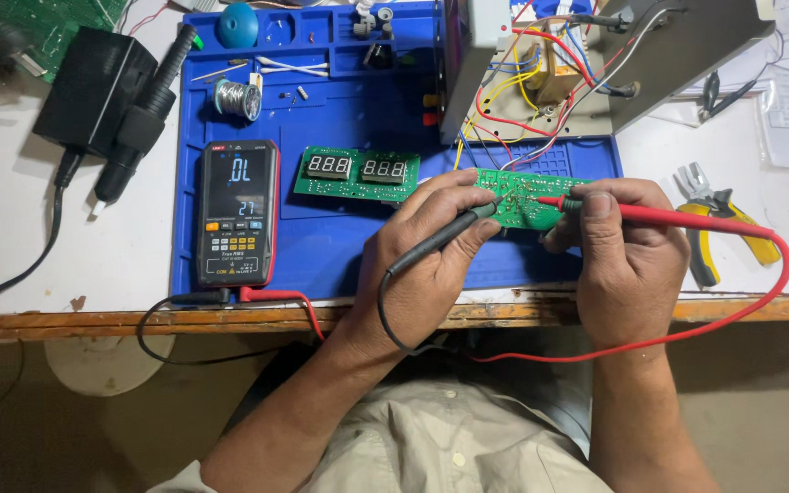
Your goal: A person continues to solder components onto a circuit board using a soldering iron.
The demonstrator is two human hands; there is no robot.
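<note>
**Two probes on a green board at the front of the blue mat**

We hold a black probe [445,239] in our left hand [431,265], fingers curled fully around its shaft, with the tip touching the small green circuit board [527,196]. Our right hand [627,242] pinches a red probe [650,215] between thumb and closed fingers, and its tip rests on the same board, just beside the black tip. The board lies near the front edge of the blue work mat [340,246], towards its right corner, partly covered by our fingers.

The black and red leads loop down over the front edge of the workbench [11,265] and run back to a multimeter [237,213], which lies flat at the mat's front left corner with its screen lit. Between the meter and our left hand sits a second green board with two digit displays [357,173]. A spool of solder wire [236,99] rests near the mat's back left corner. An opened grey chassis with coloured wiring [586,64] stands at the mat's back right corner, its wires reaching down to the probed board. Yellow-handled pliers [723,228] lie on the bench well apart, right of the mat. A black power adapter [93,87] sits off the mat's left edge.
</note>
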